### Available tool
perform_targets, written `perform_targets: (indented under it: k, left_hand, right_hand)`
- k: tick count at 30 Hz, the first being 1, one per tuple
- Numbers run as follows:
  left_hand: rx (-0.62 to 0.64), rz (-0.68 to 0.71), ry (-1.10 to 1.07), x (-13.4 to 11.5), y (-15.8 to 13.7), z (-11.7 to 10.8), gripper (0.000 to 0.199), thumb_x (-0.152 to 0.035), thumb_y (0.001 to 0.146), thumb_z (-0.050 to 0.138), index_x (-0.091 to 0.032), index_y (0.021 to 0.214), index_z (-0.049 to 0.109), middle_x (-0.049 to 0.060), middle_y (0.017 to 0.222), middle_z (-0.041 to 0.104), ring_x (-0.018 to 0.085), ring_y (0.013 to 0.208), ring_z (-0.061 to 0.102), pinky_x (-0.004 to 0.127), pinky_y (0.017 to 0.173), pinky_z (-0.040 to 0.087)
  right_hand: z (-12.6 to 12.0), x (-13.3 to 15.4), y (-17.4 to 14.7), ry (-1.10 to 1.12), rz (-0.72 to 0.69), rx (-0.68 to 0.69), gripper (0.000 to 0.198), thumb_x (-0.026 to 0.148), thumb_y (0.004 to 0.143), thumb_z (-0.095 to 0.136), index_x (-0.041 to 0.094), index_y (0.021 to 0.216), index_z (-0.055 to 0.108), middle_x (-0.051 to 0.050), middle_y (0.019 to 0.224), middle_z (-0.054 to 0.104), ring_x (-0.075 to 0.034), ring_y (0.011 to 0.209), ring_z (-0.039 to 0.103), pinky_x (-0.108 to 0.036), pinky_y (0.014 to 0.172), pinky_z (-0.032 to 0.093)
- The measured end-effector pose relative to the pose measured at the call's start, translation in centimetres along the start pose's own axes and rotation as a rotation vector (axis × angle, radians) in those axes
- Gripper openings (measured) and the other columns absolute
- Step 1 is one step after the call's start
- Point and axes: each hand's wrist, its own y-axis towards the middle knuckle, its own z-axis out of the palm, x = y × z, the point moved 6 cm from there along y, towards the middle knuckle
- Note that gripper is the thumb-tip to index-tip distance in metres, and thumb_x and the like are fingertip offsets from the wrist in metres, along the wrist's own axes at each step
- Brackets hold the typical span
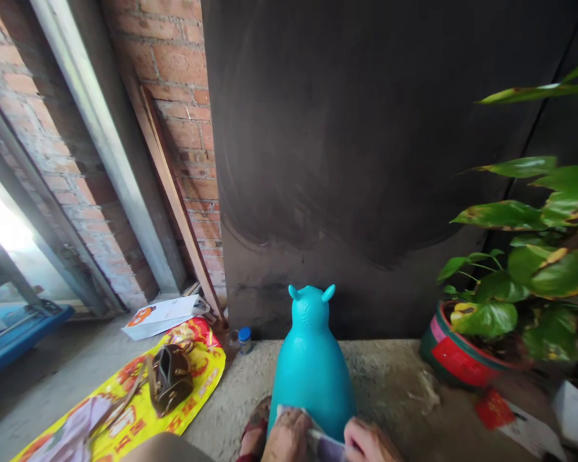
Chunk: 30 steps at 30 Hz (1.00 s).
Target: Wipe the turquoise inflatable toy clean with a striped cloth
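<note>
The left hand (286, 437) and the right hand (370, 441) sit at the bottom of the view, each with fingers curled around a pale, greyish-purple cloth (325, 445) that spans the gap between them. The cloth lies against the lower part of a turquoise inflatable animal hopper (313, 378), which stands upright on the concrete floor (390, 385), its two small ears toward a dark panel (356, 147).

Just beside the left hand is a sandalled foot (254, 433). Farther left, a yellow sheet (205, 375) with red print carries a brown handbag (172, 378) and a lilac cloth (72, 431); behind it lies a white paper bag (166, 316) with an orange design. A blue-lidded jar (245, 340) stands near the panel's base. A wooden plank (178, 202) leans along the brick wall (183, 83).

To the right, a leafy plant (501, 282) grows in a red and green pot (462, 359).
</note>
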Motion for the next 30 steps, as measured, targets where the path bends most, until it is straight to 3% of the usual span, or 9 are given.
perform_targets:
  k: [3,6,13,16,21,24,27,30]
  left_hand:
    - [-0.084,-0.078,-0.014,-0.1,0.0,-1.1,0.044,-0.013,0.081,0.029,-0.026,0.106,0.063,0.005,0.115,0.066,0.018,0.113,0.056,0.031,0.105,0.039]
    - [-0.107,-0.166,-0.055,1.1,0.0,-1.9,0.045,-0.009,0.073,0.037,-0.028,0.105,0.062,0.0,0.112,0.067,0.013,0.109,0.059,0.022,0.097,0.041]
    - [-0.166,-0.196,-0.09,3.8,0.4,-4.3,0.043,-0.012,0.071,0.042,-0.029,0.101,0.067,-0.004,0.103,0.073,0.012,0.102,0.064,0.02,0.088,0.043]
    - [-0.215,-0.195,-0.083,3.4,1.6,-7.5,0.047,-0.01,0.069,0.043,-0.026,0.106,0.068,-0.001,0.11,0.073,0.015,0.107,0.063,0.023,0.092,0.044]
    - [-0.379,-0.118,-0.059,0.7,4.1,-15.8,0.043,-0.008,0.074,0.042,-0.024,0.106,0.066,-0.001,0.109,0.07,0.013,0.106,0.06,0.022,0.093,0.041]
    - [-0.44,-0.074,-0.041,-0.7,4.6,-18.9,0.041,-0.009,0.077,0.04,-0.024,0.106,0.065,0.0,0.106,0.067,0.013,0.104,0.058,0.022,0.092,0.041]
    - [-0.403,-0.04,-0.023,-0.9,4.3,-18.1,0.039,-0.012,0.078,0.041,-0.025,0.107,0.064,0.0,0.107,0.065,0.013,0.105,0.058,0.022,0.092,0.041]
    - [-0.269,-0.039,-0.004,0.2,3.4,-13.5,0.033,-0.016,0.08,0.043,-0.026,0.101,0.067,0.0,0.11,0.068,0.015,0.106,0.06,0.023,0.09,0.042]
  right_hand:
    - [-3.4,1.4,0.2,0.13,-0.03,-0.096,0.017,0.03,0.084,0.037,0.025,0.074,0.049,0.003,0.075,0.059,-0.013,0.071,0.056,-0.022,0.068,0.039]
    - [-5.8,0.9,0.3,0.208,0.034,-0.15,0.016,0.034,0.085,0.037,0.026,0.075,0.047,0.006,0.065,0.052,-0.012,0.063,0.052,-0.021,0.062,0.038]
    - [-7.4,-1.3,2.1,0.062,0.016,-0.244,0.02,0.03,0.084,0.036,0.024,0.072,0.051,0.003,0.067,0.059,-0.013,0.064,0.056,-0.023,0.062,0.04]
    - [-8.9,-0.9,4.1,0.01,-0.01,-0.307,0.022,0.028,0.085,0.036,0.024,0.073,0.054,0.001,0.074,0.06,-0.015,0.072,0.059,-0.025,0.067,0.041]
    - [-14.9,1.7,7.4,-0.075,-0.066,-0.441,0.026,0.032,0.092,0.034,0.025,0.082,0.057,-0.002,0.085,0.059,-0.016,0.081,0.057,-0.027,0.076,0.041]
    - [-17.7,2.6,8.1,-0.136,-0.079,-0.487,0.027,0.034,0.095,0.034,0.025,0.088,0.058,-0.002,0.09,0.059,-0.016,0.085,0.056,-0.028,0.078,0.038]
    - [-17.2,2.0,7.7,-0.198,-0.054,-0.471,0.027,0.035,0.095,0.036,0.025,0.088,0.06,-0.003,0.092,0.061,-0.017,0.086,0.056,-0.029,0.079,0.036]
    - [-12.9,0.2,6.0,-0.24,0.011,-0.388,0.026,0.03,0.093,0.038,0.026,0.084,0.062,-0.002,0.089,0.063,-0.018,0.082,0.059,-0.032,0.08,0.037]
